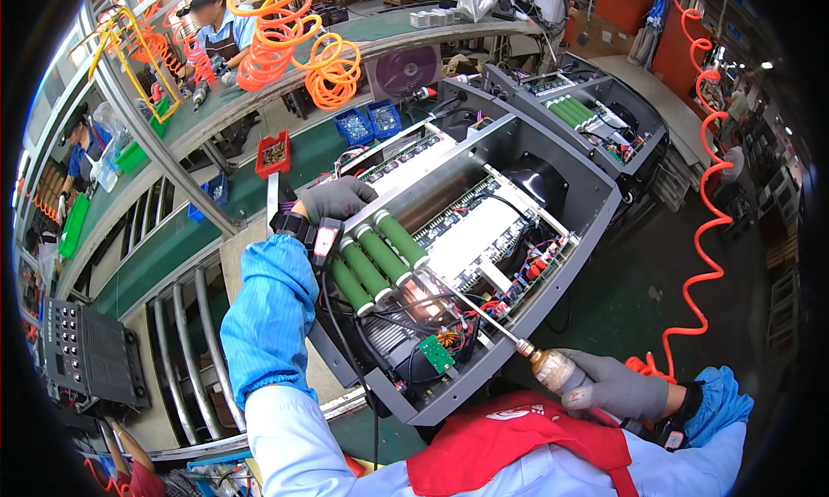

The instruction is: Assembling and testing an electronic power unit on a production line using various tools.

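In front of me sits a dark grey metal case (587, 225), its top off and its electronics exposed. My right hand (617, 385), in a grey glove, is closed round an air screwdriver (555, 369). Its long thin bit reaches up-left into the case, toward the ends of the green cylindrical resistors (380, 253); the tip's exact contact is unclear. My left hand (338, 200), also gloved, lies at the case's left side by the resistors' upper ends. Its fingers are bent, and what they grip is hidden. A small green circuit board (437, 354) sits among wires near the case's front.
Behind stands a second open case (643, 121). A coiled orange air hose (712, 238) hangs at right; more orange coils (332, 69) hang above. Red (274, 154) and blue (382, 115) parts bins stand on the green bench. Metal rollers (194, 350) lie left. A co-worker (220, 35) is across.
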A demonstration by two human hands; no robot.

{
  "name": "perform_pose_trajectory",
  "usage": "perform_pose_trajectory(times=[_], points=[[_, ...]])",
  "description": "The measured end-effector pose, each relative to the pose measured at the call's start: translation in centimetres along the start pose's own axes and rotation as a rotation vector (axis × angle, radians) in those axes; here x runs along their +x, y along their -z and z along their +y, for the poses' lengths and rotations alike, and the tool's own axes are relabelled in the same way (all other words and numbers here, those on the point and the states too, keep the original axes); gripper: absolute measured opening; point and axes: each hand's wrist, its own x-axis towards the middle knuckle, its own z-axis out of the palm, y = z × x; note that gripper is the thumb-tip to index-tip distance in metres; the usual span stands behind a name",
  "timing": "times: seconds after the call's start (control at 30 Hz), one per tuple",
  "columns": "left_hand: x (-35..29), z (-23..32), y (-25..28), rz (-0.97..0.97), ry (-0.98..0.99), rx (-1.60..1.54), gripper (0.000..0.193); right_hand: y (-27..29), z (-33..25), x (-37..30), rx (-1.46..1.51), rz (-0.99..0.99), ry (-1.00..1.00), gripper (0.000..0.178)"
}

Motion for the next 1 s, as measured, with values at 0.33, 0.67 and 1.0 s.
perform_pose_trajectory(times=[0.33, 0.67, 1.0], points=[[0.1, 0.4, -0.1, -0.024, -0.036, 0.016, 0.029, -0.8, 0.5, 0.0, -0.344, 0.145, 0.086, 0.089], [0.1, 0.1, -0.2, 0.004, -0.054, 0.038, 0.029, -0.8, 0.7, 0.1, -0.352, 0.128, 0.086, 0.088], [0.2, 0.3, -0.1, 0.005, -0.029, 0.030, 0.029, -0.5, 1.4, 0.4, -0.366, 0.140, 0.119, 0.089]])
